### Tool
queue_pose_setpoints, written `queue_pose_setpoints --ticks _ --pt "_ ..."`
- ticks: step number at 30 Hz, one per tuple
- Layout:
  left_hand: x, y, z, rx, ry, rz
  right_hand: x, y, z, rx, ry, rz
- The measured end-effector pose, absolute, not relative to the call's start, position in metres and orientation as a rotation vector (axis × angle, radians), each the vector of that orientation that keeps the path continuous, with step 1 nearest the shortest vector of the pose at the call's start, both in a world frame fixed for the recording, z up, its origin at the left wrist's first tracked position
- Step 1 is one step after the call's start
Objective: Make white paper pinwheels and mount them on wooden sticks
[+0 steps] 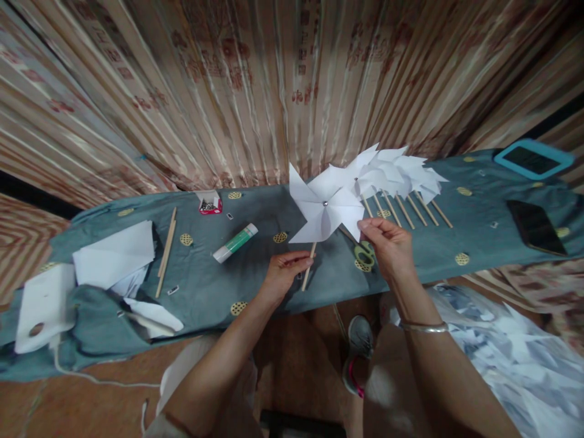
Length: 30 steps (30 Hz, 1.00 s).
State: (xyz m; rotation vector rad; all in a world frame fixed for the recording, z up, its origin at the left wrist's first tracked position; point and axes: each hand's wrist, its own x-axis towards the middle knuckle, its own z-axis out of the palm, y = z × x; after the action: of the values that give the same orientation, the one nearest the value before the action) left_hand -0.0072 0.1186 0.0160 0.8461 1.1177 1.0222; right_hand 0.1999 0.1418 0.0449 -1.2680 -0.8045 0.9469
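A white paper pinwheel (335,213) with a silver pin at its centre is held up over the table. My left hand (289,271) pinches its wooden stick (308,267) just below the blades. One blade's tip, at the right side, is between the thumb and fingers of my right hand (387,240). Behind it, several finished-looking pinwheels (395,173) lie overlapping in a row, their sticks (415,210) pointing toward me. Green-handled scissors (365,252) rest beside my right hand, partly hidden under the pinwheel.
On the cloth-covered table (255,207) lie a glue stick (235,243), a small red box of pins (210,204), loose sticks (166,252) and paper sheets (114,252). A white power strip (45,304) sits left; a phone (536,226) and blue-framed tablet (533,159) right. A bag of paper pinwheels (515,353) stands below.
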Motion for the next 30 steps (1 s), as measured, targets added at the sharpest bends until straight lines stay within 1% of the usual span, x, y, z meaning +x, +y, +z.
queue_pose_setpoints --ticks 30 --pt "-0.005 0.120 0.016 0.799 1.150 1.093 0.170 0.128 0.038 -1.209 -0.886 1.216"
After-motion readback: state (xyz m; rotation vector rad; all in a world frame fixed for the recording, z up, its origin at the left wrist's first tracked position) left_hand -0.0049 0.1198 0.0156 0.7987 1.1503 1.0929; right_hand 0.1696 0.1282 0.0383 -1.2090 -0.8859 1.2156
